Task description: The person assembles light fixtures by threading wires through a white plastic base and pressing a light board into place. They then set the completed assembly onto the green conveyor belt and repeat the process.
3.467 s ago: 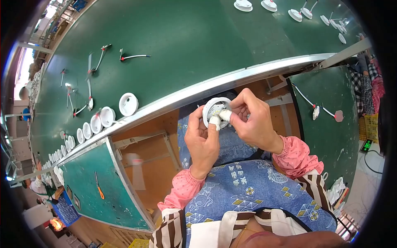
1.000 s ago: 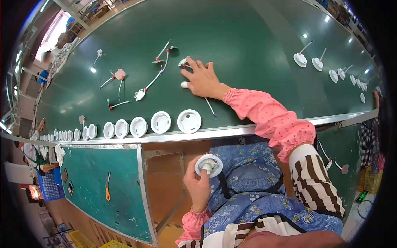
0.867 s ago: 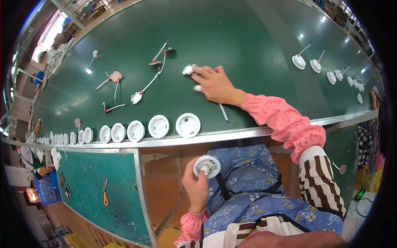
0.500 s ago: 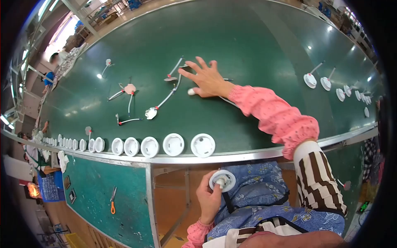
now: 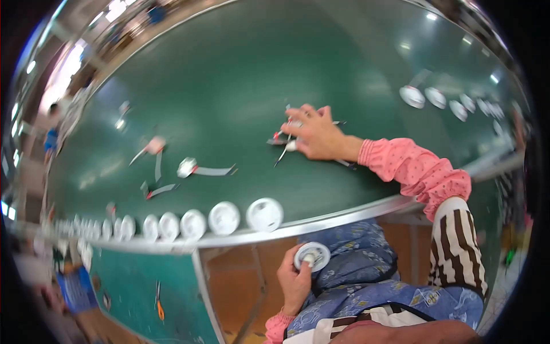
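Clasped in left hand (image 5: 295,282), over the lap: round white housing (image 5: 312,255). Right hand (image 5: 318,136) is laid on wired part (image 5: 282,139) on green belt (image 5: 229,86); closure cannot be told, blurred. Wire likely best pinched, not dragged.

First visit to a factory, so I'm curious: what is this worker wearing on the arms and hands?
Pink sleeve covers with gathered cuffs on both forearms: the right sleeve cover, finely dotted, and the left sleeve cover. Above the right one, a brown-and-white striped sleeve. The right hand and left hand are ungloved; thumb tips seem wrapped in white, though blurred.
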The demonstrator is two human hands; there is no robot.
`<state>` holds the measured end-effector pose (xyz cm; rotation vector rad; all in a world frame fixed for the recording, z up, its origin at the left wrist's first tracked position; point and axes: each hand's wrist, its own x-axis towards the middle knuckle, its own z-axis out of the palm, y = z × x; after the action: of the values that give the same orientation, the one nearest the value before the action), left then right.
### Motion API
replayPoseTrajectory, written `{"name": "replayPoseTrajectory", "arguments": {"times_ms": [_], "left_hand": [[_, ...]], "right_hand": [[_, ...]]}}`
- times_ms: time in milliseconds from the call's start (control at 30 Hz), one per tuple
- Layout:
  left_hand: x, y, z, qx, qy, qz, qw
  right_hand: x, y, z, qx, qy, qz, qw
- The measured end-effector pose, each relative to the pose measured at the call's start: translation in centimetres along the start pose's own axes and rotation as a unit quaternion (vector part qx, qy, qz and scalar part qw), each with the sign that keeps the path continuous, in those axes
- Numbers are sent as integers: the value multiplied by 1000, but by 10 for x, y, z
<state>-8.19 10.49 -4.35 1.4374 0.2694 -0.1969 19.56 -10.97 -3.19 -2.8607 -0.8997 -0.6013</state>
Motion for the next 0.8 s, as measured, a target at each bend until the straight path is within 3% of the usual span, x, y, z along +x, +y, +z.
{"name": "replayPoseTrajectory", "arguments": {"times_ms": [100,200,333,367,567,667,767,800], "left_hand": [[-7,8,13,44,-31,9,999],[-9,5,29,40,-39,5,998],[-16,11,58,30,-44,3,999],[-11,2,62,33,-42,9,999],[-22,12,92,55,-92,56,993],[-23,6,104,86,-111,57,988],[-20,15,110,116,-136,89,980],[-17,17,110,137,-141,105,975]], "right_hand": [[-83,30,-43,7,9,7,1000],[-158,74,-82,34,-44,16,998],[-261,142,-134,-27,-94,23,995],[-287,161,-122,-32,-110,33,993],[-380,240,-191,-204,-208,102,951],[-411,267,-174,-219,-177,160,946],[-391,235,-197,-283,-121,227,924],[-380,220,-194,-211,-41,247,945]]}}
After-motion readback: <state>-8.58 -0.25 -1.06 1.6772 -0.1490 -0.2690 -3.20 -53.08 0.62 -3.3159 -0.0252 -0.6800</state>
